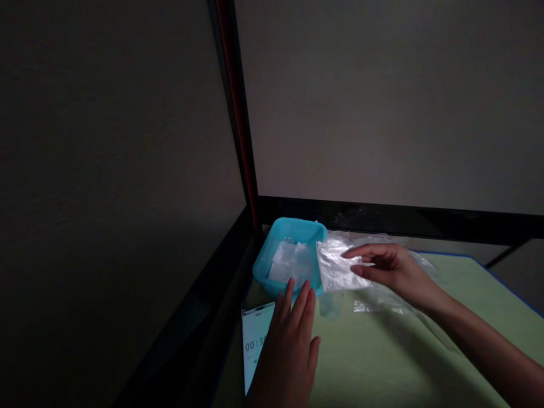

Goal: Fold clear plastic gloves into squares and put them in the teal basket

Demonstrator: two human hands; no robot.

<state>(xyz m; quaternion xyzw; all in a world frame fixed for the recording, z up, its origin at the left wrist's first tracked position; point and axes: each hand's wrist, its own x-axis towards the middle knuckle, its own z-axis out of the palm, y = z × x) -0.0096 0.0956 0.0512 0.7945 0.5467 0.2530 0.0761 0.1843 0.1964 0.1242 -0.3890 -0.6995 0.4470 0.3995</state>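
Observation:
A shiny, squarish folded plastic bag (335, 267) is at my right hand (389, 272), whose thumb and index finger lie on its right side. That bag overlaps the right rim of a turquoise plastic basin (262, 271). Inside the basin lie pale, translucent folded plastic squares (291, 262). My left hand (291, 334) has its fingers stretched out, with the fingertips at the basin's near rim. Loose clear plastic bags (385, 297) spread out beneath and behind my right hand, partly hidden by it.
A phone (254, 334) with a running-time display lies left of my left hand, partly covered by it. The green tabletop (361, 362) has a blue edge. Dark-framed grey panels (382, 113) rise behind and to the left of the table.

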